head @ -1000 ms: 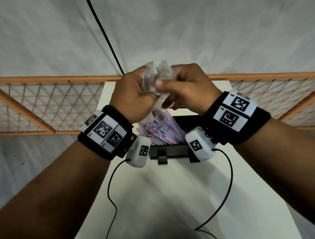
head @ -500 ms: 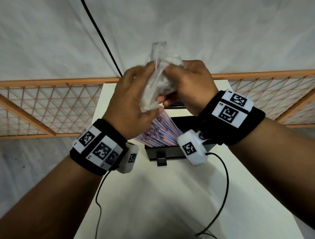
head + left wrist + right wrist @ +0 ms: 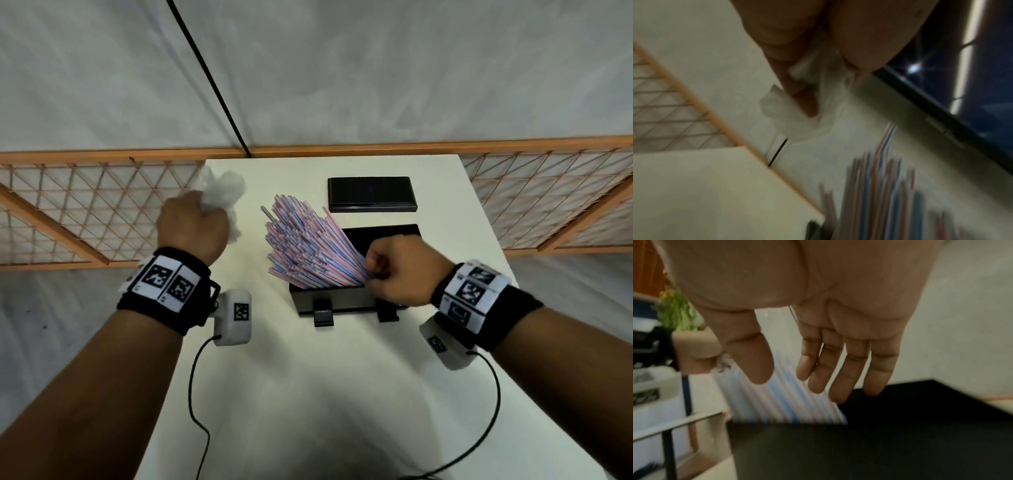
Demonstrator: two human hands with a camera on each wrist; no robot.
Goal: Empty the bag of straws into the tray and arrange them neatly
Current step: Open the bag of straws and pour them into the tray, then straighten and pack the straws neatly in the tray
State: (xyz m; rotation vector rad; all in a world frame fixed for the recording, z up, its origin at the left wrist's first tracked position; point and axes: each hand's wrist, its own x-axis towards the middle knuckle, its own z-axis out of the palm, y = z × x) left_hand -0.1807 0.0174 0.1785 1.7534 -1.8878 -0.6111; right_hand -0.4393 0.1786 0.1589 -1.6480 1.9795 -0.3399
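Left hand point(image 3: 193, 228) grips crumpled bag point(image 3: 224, 192) (straws point(image 3: 308, 246) trayed).

Both wrist views are smeared by motion blur. In the left wrist view the straws point(image 3: 879, 194) are soft streaks cut off by the bottom edge. The left hand point(image 3: 191, 226) covers much of the crumpled bag point(image 3: 224, 192). The right hand point(image 3: 400, 270) hides the tray point(image 3: 329, 298) interior beside the straws' lower ends.

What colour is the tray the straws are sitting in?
Black: the tray under the red, white and blue striped straws shows best in the head view.
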